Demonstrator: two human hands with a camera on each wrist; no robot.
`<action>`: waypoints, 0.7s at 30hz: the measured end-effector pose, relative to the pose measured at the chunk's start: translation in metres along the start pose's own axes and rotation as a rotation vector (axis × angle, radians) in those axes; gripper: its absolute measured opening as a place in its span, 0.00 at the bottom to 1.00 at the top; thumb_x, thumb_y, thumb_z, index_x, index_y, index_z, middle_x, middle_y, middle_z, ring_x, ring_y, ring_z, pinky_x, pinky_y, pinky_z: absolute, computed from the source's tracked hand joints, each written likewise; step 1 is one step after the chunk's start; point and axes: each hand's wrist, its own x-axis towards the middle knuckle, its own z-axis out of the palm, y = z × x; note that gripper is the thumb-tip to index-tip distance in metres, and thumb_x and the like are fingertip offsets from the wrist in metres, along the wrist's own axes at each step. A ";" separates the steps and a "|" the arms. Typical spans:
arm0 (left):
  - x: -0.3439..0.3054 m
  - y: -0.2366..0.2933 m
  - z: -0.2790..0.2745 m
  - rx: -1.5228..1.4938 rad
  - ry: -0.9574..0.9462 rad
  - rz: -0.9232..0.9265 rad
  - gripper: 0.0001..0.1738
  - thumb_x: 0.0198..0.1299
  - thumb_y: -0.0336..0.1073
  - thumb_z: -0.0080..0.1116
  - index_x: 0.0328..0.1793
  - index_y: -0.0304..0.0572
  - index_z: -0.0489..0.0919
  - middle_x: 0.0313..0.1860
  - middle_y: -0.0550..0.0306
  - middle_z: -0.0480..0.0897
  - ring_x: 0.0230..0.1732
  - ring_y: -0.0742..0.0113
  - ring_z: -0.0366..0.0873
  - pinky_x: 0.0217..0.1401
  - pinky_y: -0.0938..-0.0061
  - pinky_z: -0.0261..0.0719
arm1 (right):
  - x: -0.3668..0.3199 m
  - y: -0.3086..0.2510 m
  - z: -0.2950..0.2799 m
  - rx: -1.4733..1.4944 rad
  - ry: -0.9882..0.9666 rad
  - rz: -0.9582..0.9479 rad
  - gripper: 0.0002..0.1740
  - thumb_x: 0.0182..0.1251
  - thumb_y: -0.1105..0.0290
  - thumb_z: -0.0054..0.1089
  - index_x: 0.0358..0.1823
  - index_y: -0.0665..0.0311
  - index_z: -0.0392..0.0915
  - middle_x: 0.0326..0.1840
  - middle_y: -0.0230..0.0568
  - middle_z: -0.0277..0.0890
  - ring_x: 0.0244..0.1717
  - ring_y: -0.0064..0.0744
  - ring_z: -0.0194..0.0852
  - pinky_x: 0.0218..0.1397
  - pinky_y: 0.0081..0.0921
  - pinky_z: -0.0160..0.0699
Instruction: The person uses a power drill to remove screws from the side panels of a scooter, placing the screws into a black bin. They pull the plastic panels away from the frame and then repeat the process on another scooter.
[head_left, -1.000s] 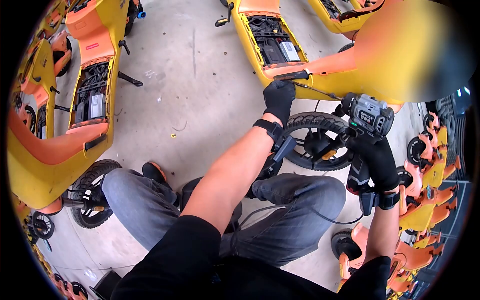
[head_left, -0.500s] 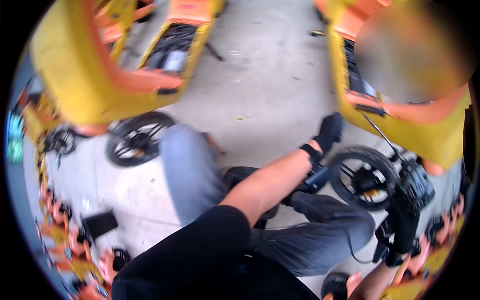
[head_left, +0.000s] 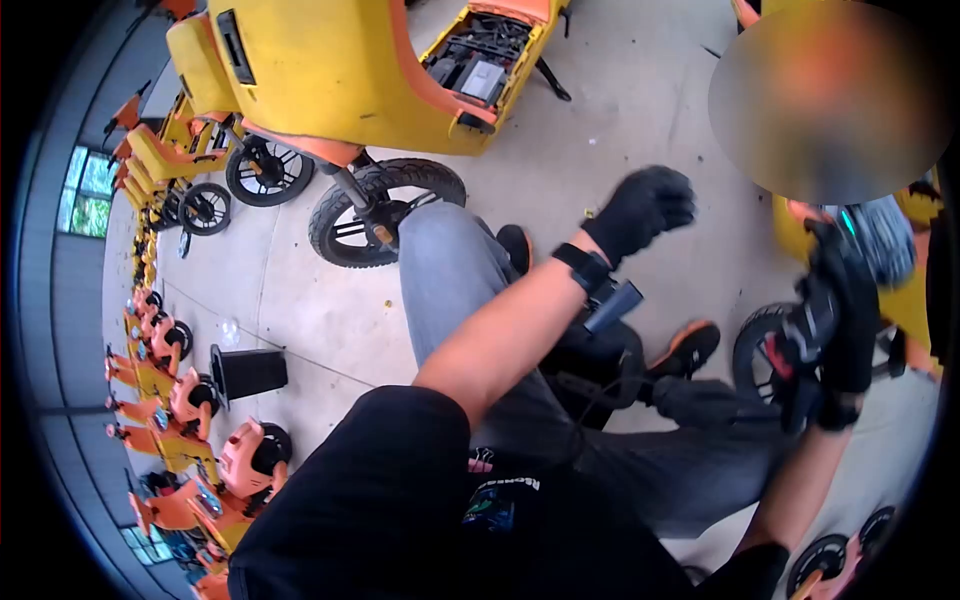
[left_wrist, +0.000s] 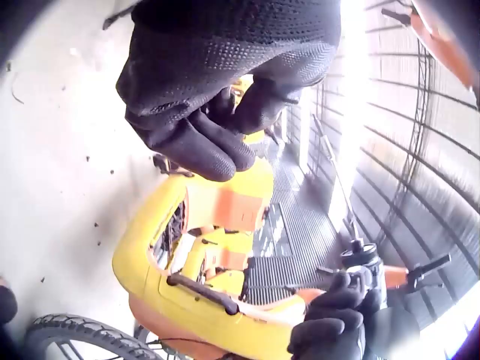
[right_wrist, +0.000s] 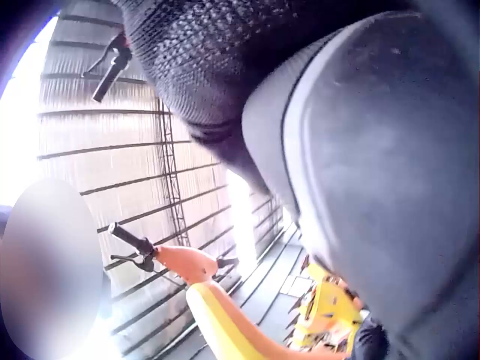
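Observation:
My left hand, in a black glove, hangs in the air over the concrete floor between two yellow-and-orange electric scooters. In the left wrist view its fingers are loosely curled, with nothing visible between them and the thumb. My right hand, also gloved, grips the handle of a grey-and-black cordless drill. A long thin driver bit sticks up from the drill in the left wrist view. The right-hand scooter stands close by, and a blurred patch covers part of it in the head view.
Another scooter stands at the left, its front wheel next to my knee and its battery bay uncovered. A black bin is on the floor. Rows of scooters line the left side.
My left hand has left the scooter panel, where it was by the bit, and moved out over the floor. The drill has swung away from the panel, bit upward. The head view has turned left.

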 end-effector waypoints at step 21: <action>-0.104 0.122 -0.112 0.396 0.600 -0.134 0.18 0.65 0.44 0.51 0.50 0.35 0.73 0.26 0.63 0.71 0.26 0.75 0.67 0.30 0.79 0.69 | 0.018 0.170 0.263 1.173 -0.378 0.515 0.19 0.58 0.66 0.63 0.49 0.68 0.77 0.31 0.36 0.78 0.29 0.25 0.77 0.35 0.20 0.80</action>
